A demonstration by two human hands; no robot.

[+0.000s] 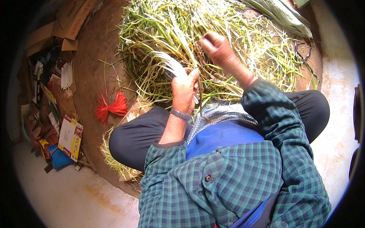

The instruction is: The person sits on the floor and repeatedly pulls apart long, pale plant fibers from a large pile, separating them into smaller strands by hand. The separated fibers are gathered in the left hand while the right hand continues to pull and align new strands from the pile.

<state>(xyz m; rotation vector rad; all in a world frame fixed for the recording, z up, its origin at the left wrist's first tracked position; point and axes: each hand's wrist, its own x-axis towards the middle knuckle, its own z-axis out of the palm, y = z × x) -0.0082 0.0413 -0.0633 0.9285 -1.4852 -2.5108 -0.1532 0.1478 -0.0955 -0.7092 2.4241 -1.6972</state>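
Observation:
My left hand (184,89), with a grey band at its wrist, holds a small bunch of pale, white-stalked leafy greens (168,63). The white ends show below the fist, and the leaves fan out to the upper left. A thin brown withered stalk (200,99) hangs beside that hand's fingers. Up and to the right, my right hand (217,50) is over the large heap of yellow-green stalks (159,25). Its fingers are curled and blurred, so whether anything is between them does not show.
A tied bundle of red plastic strands (109,108) lies on the brown floor (94,71) at left. Beyond it are cardboard (67,20) and assorted packaging (70,138). More pale stalks (124,168) sit by my left knee. A green sack (282,17) lies at upper right.

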